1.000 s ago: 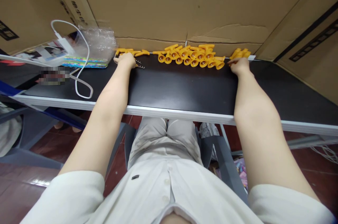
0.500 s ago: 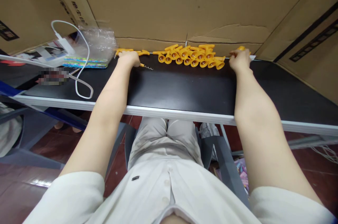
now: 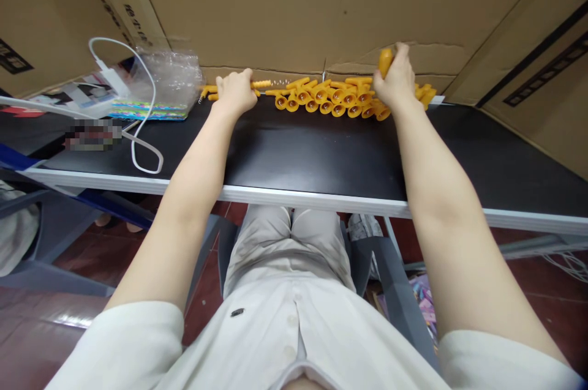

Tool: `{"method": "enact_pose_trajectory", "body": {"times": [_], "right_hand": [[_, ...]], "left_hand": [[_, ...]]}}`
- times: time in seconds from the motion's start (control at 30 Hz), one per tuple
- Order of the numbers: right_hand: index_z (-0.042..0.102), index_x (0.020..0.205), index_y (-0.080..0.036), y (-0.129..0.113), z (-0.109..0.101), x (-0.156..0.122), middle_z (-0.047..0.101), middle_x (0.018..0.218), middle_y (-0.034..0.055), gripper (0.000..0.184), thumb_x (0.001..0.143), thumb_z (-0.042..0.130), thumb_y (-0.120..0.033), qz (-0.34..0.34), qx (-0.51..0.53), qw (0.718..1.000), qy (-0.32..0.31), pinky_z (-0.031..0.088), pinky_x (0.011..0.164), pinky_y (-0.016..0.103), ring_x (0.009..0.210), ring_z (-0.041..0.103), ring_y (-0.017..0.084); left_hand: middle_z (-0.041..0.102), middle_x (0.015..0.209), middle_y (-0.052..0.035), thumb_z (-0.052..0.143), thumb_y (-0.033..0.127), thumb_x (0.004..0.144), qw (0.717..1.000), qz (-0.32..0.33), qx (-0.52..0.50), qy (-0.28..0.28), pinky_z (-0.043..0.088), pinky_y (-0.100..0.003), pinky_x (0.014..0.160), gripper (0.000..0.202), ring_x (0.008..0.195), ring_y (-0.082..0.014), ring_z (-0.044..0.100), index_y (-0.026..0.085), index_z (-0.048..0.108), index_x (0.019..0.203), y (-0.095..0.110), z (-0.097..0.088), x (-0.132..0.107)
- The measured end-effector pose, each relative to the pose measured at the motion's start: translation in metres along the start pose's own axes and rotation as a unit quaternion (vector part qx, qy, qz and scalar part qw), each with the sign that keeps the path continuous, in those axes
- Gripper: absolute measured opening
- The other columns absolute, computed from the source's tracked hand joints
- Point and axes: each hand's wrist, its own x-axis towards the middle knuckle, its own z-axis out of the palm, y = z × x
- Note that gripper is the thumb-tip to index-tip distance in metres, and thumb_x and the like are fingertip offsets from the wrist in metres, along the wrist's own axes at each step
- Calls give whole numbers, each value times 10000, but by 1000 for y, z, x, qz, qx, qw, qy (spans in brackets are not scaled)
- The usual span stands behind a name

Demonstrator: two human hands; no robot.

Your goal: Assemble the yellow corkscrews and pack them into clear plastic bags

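My left hand (image 3: 236, 93) is closed around a yellow corkscrew piece (image 3: 263, 84) at the back left of the table. Its thin metal spiral points right, toward the pile. More yellow handle pieces (image 3: 212, 96) lie beside and under this hand. My right hand (image 3: 395, 81) grips an upright yellow plastic piece (image 3: 386, 60), raised above the right end of the pile; the fingers hide its lower part. Stacked along the back, several yellow bell-ended pieces (image 3: 337, 109) turn their open mouths toward me. Other yellow pieces (image 3: 426, 95) lie just right of my right wrist.
Cardboard (image 3: 275, 10) walls the back and sides of the black table (image 3: 312, 151). At left are a clear plastic bag (image 3: 172, 71), colourful flat packs (image 3: 151, 109) and a white cable (image 3: 149, 71). A metal strip (image 3: 294, 195) edges the table's front.
My right hand has risen and moved left with a yellow piece, uncovering yellow pieces at the right. My left hand has lifted slightly; its spiral now points level to the right, farther back.
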Motion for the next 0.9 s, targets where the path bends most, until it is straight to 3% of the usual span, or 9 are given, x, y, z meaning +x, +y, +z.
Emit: {"method": "enact_pose_trajectory", "body": {"times": [0.07,0.13,0.27,0.4,0.47,0.7,0.9], "right_hand": [[460,1610,-10,-8,2,1,519,1657,296,516,1120,571,-127,-29,-19,999,-4,387,1262,379,1524,548,301],[538,1499,-12,-17,4,1,558,1571,298,413,1108,578,-138,-68,-46,996,-14,401,1225,369,1463,559,306],[588,1440,-54,-32,14,0,553,1538,295,413,1029,578,-95,-176,-69,980,-53,408,1224,430,1442,525,353],[620,1400,-237,-40,33,-2,622,1451,216,354,1048,583,-243,-292,-38,953,-76,431,1159,608,1381,519,430],[621,1403,-242,-43,42,-4,632,1419,201,345,1066,564,-294,-326,-34,941,-83,436,1142,629,1370,528,441],[679,1344,-173,-48,59,-12,647,1335,220,341,1067,586,-348,-376,-39,919,-107,464,1116,597,1339,559,448],[716,1303,-172,-42,63,-8,673,1215,203,346,1054,573,-365,-380,-41,918,-103,488,1073,590,1242,606,431]], "left_hand": [[693,1552,-147,510,342,1039,1000,9,-16,19,374,-574,1304,576,1508,-410,583,295,585,1609,4,4,0],[689,1541,-155,467,324,1069,999,17,-20,27,391,-556,1283,534,1498,-408,587,269,594,1584,10,9,-1],[705,1463,-170,414,330,1107,999,37,-7,12,384,-517,1276,457,1478,-400,594,206,656,1474,21,20,-2],[721,1397,-162,447,337,1076,998,61,-6,-9,372,-504,1277,466,1463,-393,582,193,680,1453,25,32,0],[718,1400,-173,468,315,1047,997,72,-6,-8,362,-520,1284,481,1449,-400,591,180,695,1450,25,36,0],[729,1420,-193,484,279,1001,996,92,16,-12,356,-567,1296,516,1438,-419,622,139,722,1437,23,35,0],[754,1394,-227,455,252,992,994,91,59,-28,364,-592,1292,523,1400,-432,659,110,771,1384,19,36,1]]}}
